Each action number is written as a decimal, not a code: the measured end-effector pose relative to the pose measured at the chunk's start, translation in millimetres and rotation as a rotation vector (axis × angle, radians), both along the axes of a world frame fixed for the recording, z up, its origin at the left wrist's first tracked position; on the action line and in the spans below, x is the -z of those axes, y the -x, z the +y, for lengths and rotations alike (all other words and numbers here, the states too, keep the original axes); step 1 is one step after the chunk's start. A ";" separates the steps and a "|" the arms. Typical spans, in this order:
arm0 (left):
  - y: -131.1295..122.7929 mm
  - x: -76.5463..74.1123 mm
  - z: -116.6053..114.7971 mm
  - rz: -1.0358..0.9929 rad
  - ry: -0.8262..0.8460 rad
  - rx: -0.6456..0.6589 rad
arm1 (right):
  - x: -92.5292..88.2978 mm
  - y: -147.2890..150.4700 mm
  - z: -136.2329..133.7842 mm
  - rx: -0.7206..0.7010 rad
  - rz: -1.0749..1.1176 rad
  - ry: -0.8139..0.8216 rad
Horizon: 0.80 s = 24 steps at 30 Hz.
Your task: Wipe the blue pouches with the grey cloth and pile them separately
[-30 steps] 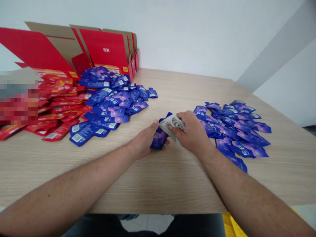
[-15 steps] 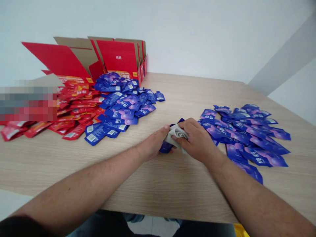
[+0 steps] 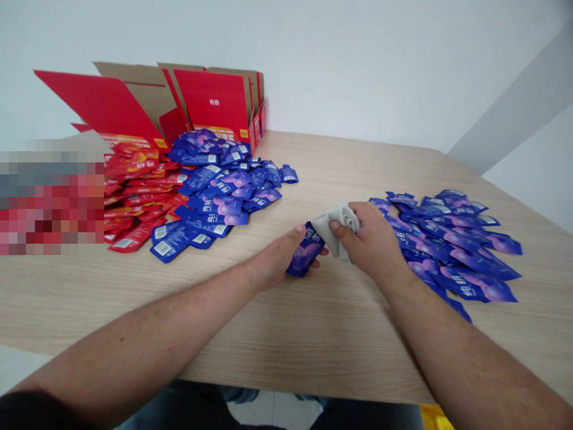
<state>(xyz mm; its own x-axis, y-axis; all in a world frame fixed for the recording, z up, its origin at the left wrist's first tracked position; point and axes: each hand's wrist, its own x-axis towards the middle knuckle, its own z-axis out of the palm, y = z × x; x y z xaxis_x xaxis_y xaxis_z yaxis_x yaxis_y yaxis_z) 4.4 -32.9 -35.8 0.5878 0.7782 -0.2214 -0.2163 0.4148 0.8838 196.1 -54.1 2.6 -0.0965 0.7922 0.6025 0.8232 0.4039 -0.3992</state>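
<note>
In front of me, above the middle of the table, my left hand (image 3: 280, 257) grips a blue and purple pouch (image 3: 305, 254) between thumb and fingers, its printed side up. My right hand (image 3: 373, 242) is closed on a folded pale grey cloth (image 3: 336, 230). The cloth covers the pouch's far right end, so that end is hidden. Just right of my right hand lies a spread pile of similar blue pouches (image 3: 465, 242). Another heap of blue pouches (image 3: 224, 191) rests on the table to the left, beyond my left hand.
Red pouches (image 3: 147, 203) are heaped at the left, against the blue heap. Behind them stand red cardboard boxes (image 3: 212, 98) with raised flaps. A blurred patch hides the far left. The wooden table (image 3: 313, 340) meets a pale wall; something yellow (image 3: 436, 418) shows below its front edge.
My right hand and the cloth have moved right and slightly up along the pouch, uncovering more of its printed face. My left hand keeps its hold in nearly the same place.
</note>
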 end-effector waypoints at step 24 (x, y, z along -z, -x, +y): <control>-11.1 -16.6 -1.8 -0.234 0.355 -0.148 | 11.4 19.7 -13.5 -0.196 -0.090 0.102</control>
